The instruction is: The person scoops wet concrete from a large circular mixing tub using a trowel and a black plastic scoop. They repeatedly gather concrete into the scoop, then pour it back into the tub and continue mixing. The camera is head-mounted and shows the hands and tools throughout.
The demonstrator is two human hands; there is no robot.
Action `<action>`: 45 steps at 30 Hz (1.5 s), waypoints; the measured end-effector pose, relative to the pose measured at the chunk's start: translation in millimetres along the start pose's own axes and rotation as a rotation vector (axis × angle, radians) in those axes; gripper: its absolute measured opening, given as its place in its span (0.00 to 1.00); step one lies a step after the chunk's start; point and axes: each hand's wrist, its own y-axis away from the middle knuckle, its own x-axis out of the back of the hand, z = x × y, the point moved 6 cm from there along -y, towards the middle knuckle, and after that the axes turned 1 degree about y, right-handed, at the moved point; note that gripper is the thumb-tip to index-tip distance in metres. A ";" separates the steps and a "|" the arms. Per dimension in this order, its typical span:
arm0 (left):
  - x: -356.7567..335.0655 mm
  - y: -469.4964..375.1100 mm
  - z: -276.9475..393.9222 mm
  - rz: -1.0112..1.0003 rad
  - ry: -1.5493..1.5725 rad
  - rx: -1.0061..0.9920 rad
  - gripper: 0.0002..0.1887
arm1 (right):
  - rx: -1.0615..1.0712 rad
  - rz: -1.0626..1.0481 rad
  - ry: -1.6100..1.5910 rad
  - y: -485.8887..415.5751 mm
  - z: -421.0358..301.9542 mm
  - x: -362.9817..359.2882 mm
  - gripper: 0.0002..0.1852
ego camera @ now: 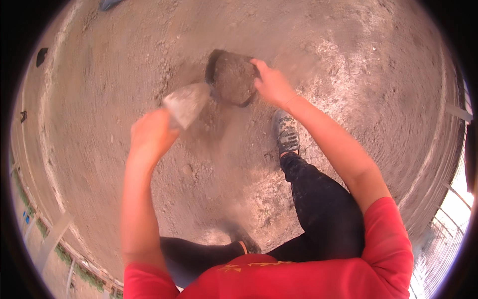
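My left hand (153, 130), blurred, is closed around the handle end of a trowel (189, 101). The trowel's broad, pale, dusty blade tilts up to the right, its far edge close to a dark container (211, 69). Soil (236, 80) fills much of that container, which rests on the dirt ground. At the container's right rim, my right hand (274, 84) grips the edge with its fingers. Part of the rim is hidden under those fingers, and the trowel's handle is hidden in my left fist.
Loose dirt and small clods (164, 69) lie left of the container. My shoe (287, 130) is planted just below my right hand. A pale ridge line (48, 149) runs along the left, with a dark scrap (42, 56) beyond it. Wooden posts (54, 239) stand at the lower left.
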 end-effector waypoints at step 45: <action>-10.7 3.7 -6.7 0.192 0.197 0.109 0.19 | -0.055 0.058 0.155 -14.7 0.6 17.9 0.19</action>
